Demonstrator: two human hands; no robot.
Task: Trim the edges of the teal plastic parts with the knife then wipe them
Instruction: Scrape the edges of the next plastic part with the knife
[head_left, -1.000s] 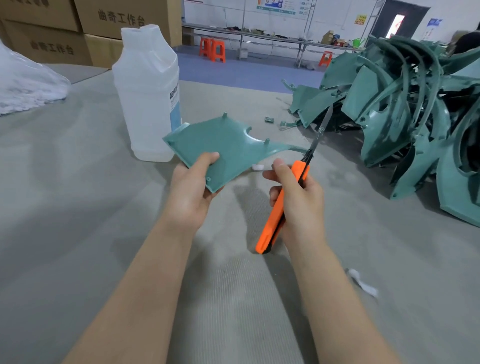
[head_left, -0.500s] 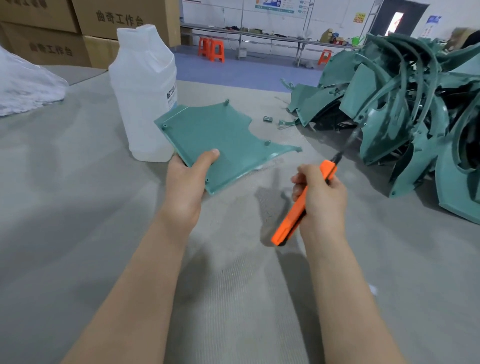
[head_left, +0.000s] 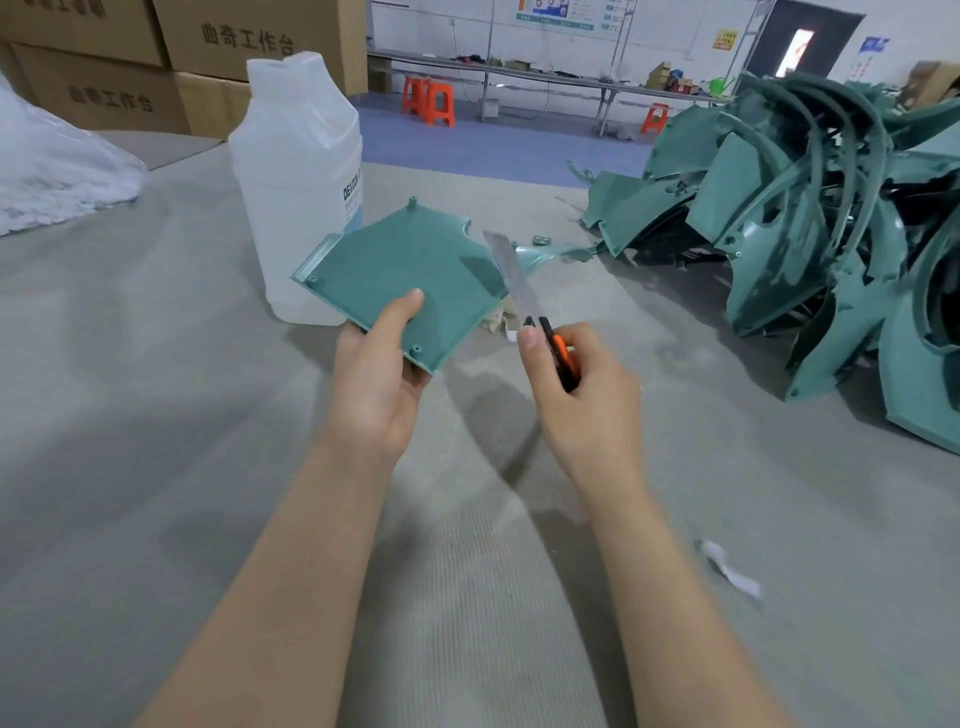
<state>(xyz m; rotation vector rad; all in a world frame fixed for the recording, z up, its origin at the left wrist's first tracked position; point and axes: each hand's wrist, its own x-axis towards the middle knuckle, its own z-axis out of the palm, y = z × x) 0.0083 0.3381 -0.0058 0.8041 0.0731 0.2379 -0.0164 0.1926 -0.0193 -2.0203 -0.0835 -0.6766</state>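
Observation:
My left hand (head_left: 376, 379) grips a flat teal plastic part (head_left: 410, 273) by its near edge, thumb on top, holding it tilted above the grey table. My right hand (head_left: 582, 395) grips an orange utility knife (head_left: 558, 353). Its long steel blade (head_left: 511, 278) points up and away, lying against the part's right edge. Most of the handle is hidden inside my fist.
A translucent white jug (head_left: 298, 182) stands just behind the part. A big heap of teal plastic parts (head_left: 810, 223) fills the right side of the table (head_left: 156, 467). A white bag (head_left: 57, 171) lies far left, cardboard boxes (head_left: 171, 57) behind it. A white scrap (head_left: 727, 569) lies near my right forearm.
My right hand swung the knife back in from the right and turned it, so the blade now meets the part's right edge. My left hand turned the part slightly.

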